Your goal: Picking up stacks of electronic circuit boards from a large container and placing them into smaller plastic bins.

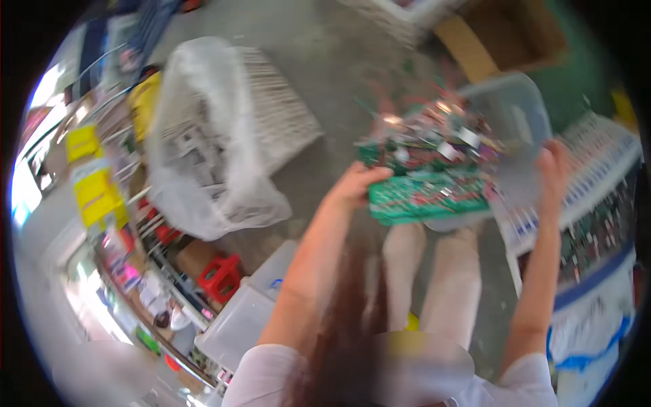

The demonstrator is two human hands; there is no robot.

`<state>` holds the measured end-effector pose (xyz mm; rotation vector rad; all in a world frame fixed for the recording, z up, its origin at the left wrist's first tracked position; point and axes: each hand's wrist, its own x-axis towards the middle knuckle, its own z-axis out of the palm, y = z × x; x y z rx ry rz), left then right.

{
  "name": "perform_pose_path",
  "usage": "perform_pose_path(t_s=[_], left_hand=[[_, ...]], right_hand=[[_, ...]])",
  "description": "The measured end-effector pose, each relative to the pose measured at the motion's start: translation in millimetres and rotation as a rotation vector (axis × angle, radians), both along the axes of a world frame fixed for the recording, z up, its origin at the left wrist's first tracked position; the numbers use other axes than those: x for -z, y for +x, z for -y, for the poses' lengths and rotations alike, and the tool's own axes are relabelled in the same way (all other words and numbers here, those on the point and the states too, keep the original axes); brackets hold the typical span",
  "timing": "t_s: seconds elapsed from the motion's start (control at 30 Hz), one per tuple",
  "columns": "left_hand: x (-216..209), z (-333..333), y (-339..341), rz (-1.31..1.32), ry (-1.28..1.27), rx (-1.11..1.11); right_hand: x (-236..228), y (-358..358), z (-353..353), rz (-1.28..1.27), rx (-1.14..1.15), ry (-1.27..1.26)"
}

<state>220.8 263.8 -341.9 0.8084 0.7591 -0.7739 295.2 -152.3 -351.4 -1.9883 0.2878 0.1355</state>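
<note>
A translucent plastic bin (525, 102) is held out in front of my legs, heaped with circuit boards and loose wires (434, 136). Across its near side lies a long green circuit board (427, 198) with small parts on it. My left hand (363, 183) is closed at the left end of this board, thumb on top; its other fingers are hidden underneath. On the far side of the load, my right hand (555, 166) grips the bin's right edge, blurred by motion. Part of the bin's bottom shows below the green board.
A clear plastic bag (220, 136) with pale pieces stands on the floor at left, beside a white patterned box (278, 102). An open cardboard box (468, 51) is at far right. Near my right arm stands a crate of boards (590, 230). A red stool (220, 278) and shelves line the left.
</note>
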Motion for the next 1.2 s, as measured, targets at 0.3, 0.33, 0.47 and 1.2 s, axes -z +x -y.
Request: perform_pose_path(t_s=[0.3,0.33,0.47,1.2], left_hand=[[59,61,-6,-0.077,0.09,-0.065],[63,73,-8,-0.083,0.133,-0.06],[78,96,-10,-0.041,0.238,-0.135],[229,153,-30,0.106,0.669,-0.578]], right_hand=[[67,27,-44,-0.789,-0.259,0.839],[75,30,-39,-0.781,-0.3,0.737],[107,23,-29,-0.742,-0.293,0.521],[258,63,-98,-0.185,-0.673,-0.268]])
